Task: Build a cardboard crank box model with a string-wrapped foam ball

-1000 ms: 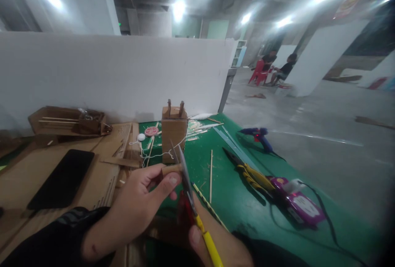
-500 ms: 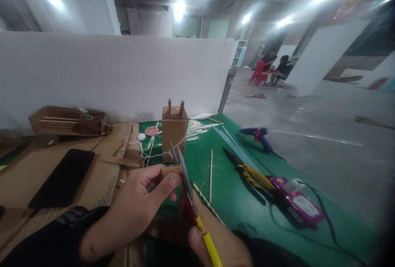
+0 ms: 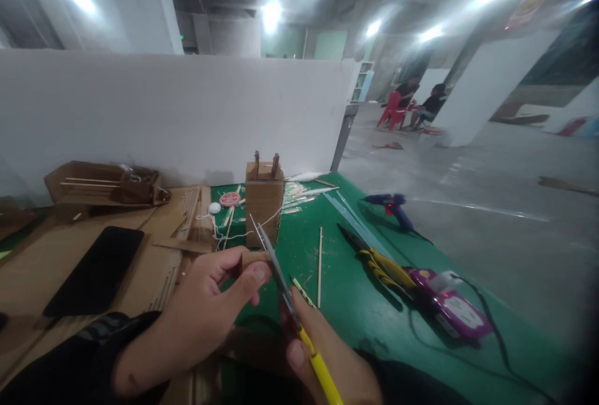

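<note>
Between the thumb and fingers of my left hand [image 3: 210, 305] is a small strip of cardboard [image 3: 255, 258]. My right hand [image 3: 318, 342] grips a pair of scissors [image 3: 275, 268] with yellow handles. Their blades point up and away, slightly parted, and lie against the right end of the strip. Just behind the blade tips stands an upright cardboard box [image 3: 264, 199] with two short posts on top. White string [image 3: 243, 235] trails in front of it from a small white ball [image 3: 214, 208]. A patterned pencil-like stick [image 3: 302, 291] lies beside my right hand.
On the green table [image 3: 355, 292] lie long-nose pliers [image 3: 374, 261], a blue glue gun [image 3: 390, 205], a purple power strip [image 3: 449, 305] with a cord and a thin wooden stick [image 3: 320, 268]. A black phone [image 3: 96, 271] rests on cardboard sheets at left. A white partition [image 3: 178, 118] stands behind.
The scissor blades have drawn closer together and tilted further left. My left hand with the cardboard strip has shifted slightly left.
</note>
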Tool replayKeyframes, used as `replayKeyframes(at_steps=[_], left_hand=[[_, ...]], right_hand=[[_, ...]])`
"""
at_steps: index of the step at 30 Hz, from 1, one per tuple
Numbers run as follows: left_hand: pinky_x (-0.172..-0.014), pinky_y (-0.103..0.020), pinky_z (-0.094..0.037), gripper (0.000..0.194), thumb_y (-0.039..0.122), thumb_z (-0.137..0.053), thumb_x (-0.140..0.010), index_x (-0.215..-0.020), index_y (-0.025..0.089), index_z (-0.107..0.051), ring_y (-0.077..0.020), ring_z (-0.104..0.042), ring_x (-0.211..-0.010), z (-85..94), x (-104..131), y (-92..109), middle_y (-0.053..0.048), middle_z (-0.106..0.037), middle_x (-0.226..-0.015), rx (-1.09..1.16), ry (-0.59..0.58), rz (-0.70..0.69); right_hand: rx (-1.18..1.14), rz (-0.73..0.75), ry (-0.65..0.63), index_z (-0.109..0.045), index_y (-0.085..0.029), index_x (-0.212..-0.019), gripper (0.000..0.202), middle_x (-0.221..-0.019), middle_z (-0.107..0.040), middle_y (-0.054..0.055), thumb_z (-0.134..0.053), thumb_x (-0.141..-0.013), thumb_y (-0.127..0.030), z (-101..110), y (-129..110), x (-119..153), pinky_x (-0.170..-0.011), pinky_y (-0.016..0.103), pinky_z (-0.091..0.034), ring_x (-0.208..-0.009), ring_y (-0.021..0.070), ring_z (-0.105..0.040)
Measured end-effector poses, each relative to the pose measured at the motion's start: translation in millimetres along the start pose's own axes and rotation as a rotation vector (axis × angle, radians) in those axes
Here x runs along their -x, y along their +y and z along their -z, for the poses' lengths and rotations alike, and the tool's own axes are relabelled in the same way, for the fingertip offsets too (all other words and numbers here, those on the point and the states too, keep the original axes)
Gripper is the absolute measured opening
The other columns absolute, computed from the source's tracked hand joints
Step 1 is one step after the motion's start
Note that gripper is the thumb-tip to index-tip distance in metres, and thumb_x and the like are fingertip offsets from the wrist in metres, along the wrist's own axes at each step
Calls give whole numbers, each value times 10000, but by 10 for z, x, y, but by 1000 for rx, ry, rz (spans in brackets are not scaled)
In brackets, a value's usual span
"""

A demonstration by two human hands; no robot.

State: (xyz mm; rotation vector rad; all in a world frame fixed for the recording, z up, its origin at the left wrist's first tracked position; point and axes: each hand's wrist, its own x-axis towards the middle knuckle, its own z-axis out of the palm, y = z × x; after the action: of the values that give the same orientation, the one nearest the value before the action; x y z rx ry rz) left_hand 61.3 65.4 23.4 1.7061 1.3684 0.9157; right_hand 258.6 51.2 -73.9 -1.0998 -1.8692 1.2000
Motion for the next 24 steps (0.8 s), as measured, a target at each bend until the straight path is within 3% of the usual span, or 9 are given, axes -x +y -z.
replayKeyframes(at_steps=[9, 19, 24], left_hand=[[-543, -205, -394, 356, 401, -480, -921, -636, 188, -505, -110, -487, -580, 41, -22, -74, 34, -528, -597, 7, -19, -26], [-560, -201, -383, 288, 372, -497, -912, -740, 174, -616, -111, -469, -606, 95, -13, 10, 32, -539, -644, 3, -52, -19], [-557, -204, -379, 285, 383, -491, -919, -785, 180, -640, -117, -474, -618, 138, -30, -3, 23, -582, -694, -7, -95, -31]], right_hand=[[7, 4, -25, -489, -178, -1360, 777, -971, -668, 121, -452, -814, -729, 34, 1, -15, -903, 378, -486, -888, 280, -624], [30, -35, 14, -427, -198, -1430, 828, -1077, -643, 129, -448, -807, -742, -23, 170, 47, -915, 373, -482, -981, 288, -606], [63, -39, 44, -472, -199, -1393, 819, -966, -641, 112, -411, -802, -763, -50, 188, 33, -848, 367, -504, -855, 253, -598]])
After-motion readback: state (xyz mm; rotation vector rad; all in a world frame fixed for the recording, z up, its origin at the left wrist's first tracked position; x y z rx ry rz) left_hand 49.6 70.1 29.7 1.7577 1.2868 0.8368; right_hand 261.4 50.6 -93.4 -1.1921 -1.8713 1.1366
